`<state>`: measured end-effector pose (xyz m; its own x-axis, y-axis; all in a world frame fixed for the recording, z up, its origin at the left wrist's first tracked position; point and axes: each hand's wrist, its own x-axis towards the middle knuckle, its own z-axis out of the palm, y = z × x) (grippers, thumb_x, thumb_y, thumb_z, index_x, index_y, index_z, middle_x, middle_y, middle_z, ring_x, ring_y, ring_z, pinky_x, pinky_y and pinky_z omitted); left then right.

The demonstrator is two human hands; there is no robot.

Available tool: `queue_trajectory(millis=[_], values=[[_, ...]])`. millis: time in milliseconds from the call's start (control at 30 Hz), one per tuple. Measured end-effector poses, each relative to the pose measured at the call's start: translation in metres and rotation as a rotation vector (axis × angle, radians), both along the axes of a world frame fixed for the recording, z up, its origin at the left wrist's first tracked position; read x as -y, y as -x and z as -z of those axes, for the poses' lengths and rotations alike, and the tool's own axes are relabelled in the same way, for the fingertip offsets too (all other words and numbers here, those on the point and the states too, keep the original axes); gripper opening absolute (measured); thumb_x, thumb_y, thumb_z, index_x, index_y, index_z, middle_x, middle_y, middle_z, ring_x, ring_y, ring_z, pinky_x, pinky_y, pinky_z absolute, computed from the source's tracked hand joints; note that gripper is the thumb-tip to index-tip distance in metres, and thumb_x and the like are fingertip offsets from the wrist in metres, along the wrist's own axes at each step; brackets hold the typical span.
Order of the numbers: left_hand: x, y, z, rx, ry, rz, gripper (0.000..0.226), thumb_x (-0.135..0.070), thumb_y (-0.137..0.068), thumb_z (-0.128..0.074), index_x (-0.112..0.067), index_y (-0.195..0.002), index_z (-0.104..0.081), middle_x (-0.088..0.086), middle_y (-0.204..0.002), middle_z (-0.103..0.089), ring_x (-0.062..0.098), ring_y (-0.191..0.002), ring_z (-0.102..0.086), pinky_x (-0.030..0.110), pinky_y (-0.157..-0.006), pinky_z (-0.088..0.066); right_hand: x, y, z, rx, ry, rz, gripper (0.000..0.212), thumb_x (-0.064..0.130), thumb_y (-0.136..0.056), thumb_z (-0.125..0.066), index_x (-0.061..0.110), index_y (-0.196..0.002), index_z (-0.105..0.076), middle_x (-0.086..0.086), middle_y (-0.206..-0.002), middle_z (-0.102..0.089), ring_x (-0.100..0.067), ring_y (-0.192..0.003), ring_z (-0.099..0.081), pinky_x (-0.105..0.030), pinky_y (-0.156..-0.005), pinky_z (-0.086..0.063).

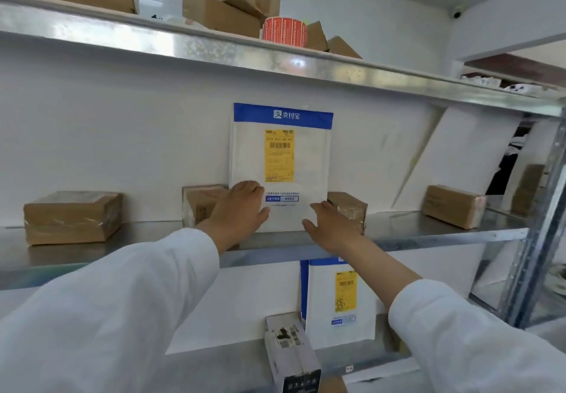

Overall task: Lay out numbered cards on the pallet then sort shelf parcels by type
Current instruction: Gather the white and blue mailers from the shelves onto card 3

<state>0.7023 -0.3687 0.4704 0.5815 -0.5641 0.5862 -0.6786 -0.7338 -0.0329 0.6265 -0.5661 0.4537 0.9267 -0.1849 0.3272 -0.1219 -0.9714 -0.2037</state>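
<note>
Head view shows your white padded envelope (280, 160) with a blue top band and a yellow label. It stands upright on the middle shelf (428, 227), against the white wall. Your left hand (239, 206) lies flat on its lower left part. Your right hand (330, 224) touches its lower right corner, fingers straight, thumb spread. One brown box (199, 203) sits behind its left side and another taped box (349, 209) behind its right
</note>
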Motion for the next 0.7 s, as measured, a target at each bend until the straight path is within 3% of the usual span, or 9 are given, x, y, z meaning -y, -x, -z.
queue_trajectory(millis=[133, 300, 433, 500, 600, 700], values=[[0.011, -0.027, -0.009, -0.018, 0.023, -0.035, 0.049, -0.032, -0.098, -0.047, -0.004, -0.138, -0.041, 0.01, -0.139, -0.045, 0.023, -0.129, -0.04, 0.034, -0.105, -0.039, 0.02, -0.027, -0.01, 0.037, -0.044, -0.023, 0.056, 0.038, -0.102, -0.035, 0.008, -0.149, -0.027, -0.009, -0.149, -0.034, -0.026, -0.135, -0.037, -0.04, -0.11, -0.034], [0.024, -0.043, -0.022, -0.056, 0.042, -0.121, 0.047, -0.024, -0.097, -0.047, -0.003, -0.137, -0.039, 0.012, -0.138, -0.043, 0.024, -0.128, -0.039, 0.035, -0.097, -0.043, 0.04, -0.058, -0.016, 0.081, 0.193, -0.019, 0.047, 0.037, -0.1, -0.037, 0.006, -0.136, -0.041, -0.011, -0.129, -0.048, -0.028, -0.114, -0.051, -0.04, -0.092, -0.046], [0.034, -0.056, -0.032, -0.069, 0.193, -0.233, 0.04, -0.02, -0.096, -0.047, -0.003, -0.132, -0.04, 0.011, -0.132, -0.041, 0.025, -0.12, -0.044, 0.038, -0.085, -0.048, 0.052, -0.084, -0.025, 0.25, 0.098, 0.013, 0.044, 0.034, -0.099, -0.041, 0.004, -0.131, -0.041, -0.012, -0.126, -0.042, -0.028, -0.11, -0.05, -0.039, -0.084, -0.048], [0.041, -0.062, -0.036, -0.094, 0.341, -0.297, 0.038, -0.015, -0.095, -0.048, -0.002, -0.13, -0.038, 0.014, -0.127, -0.039, 0.027, -0.116, -0.045, 0.038, -0.086, -0.048, 0.059, -0.093, -0.027, 0.332, -0.02, 0.015, 0.05, 0.031, -0.097, -0.047, 0.005, -0.136, -0.032, -0.012, -0.128, -0.037, -0.028, -0.11, -0.05, -0.041, -0.084, -0.051], [0.048, -0.075, -0.037, -0.171, 0.454, -0.353, 0.045, -0.009, -0.095, -0.048, 0.002, -0.135, -0.03, 0.02, -0.129, -0.035, 0.033, -0.114, -0.047, 0.038, -0.091, -0.047, 0.069, -0.104, -0.026, 0.332, -0.148, -0.024, 0.079, 0.031, -0.091, -0.06, 0.01, -0.148, -0.009, -0.011, -0.137, -0.028, -0.028, -0.118, -0.046, -0.042, -0.087, -0.05], [0.051, -0.086, -0.03, -0.339, 0.475, -0.352, 0.069, -0.009, -0.096, -0.051, 0.003, -0.148, -0.007, 0.024, -0.138, -0.032, 0.038, -0.118, -0.049, 0.043, -0.096, -0.046, 0.078, -0.115, -0.025, 0.231, -0.407, -0.145, 0.098, 0.027, -0.091, -0.063, 0.016, -0.151, 0.013, -0.011, -0.151, -0.023, -0.029, -0.131, -0.043, -0.041, -0.104, -0.04]])
